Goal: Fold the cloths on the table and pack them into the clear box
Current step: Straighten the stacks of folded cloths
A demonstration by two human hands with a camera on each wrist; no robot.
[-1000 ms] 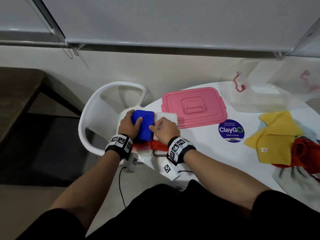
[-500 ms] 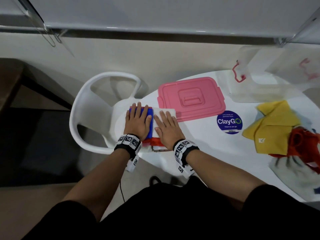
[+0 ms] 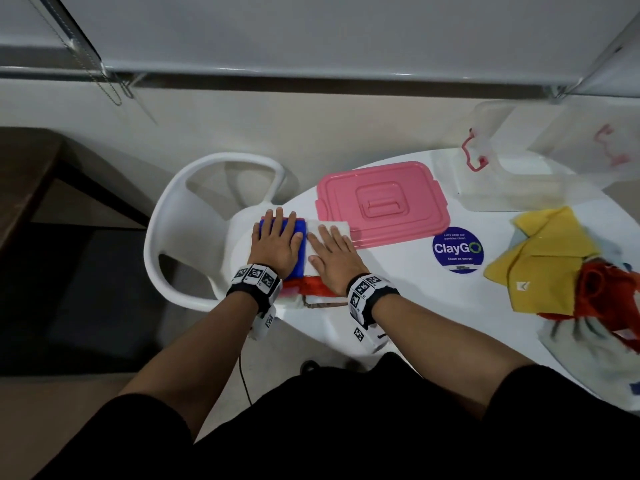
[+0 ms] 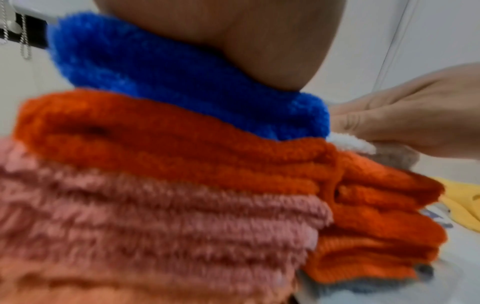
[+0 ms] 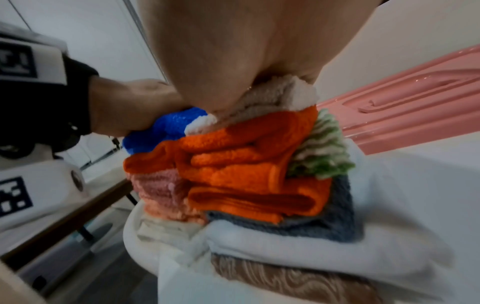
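Under the left hand (image 3: 275, 245) lies the blue cloth (image 3: 300, 249).

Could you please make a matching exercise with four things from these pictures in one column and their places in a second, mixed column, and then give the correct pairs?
Things:
1. blue cloth
2. white cloth
3. pink lid
4. yellow cloth

Places:
A. unfolded, beside the red cloth at the right of the table
B. under the flat left hand, on top of the pile
C. flat on the table, behind the pile
D. under the flat right hand, on top of the pile

Right pairs: 1-B, 2-D, 3-C, 4-A
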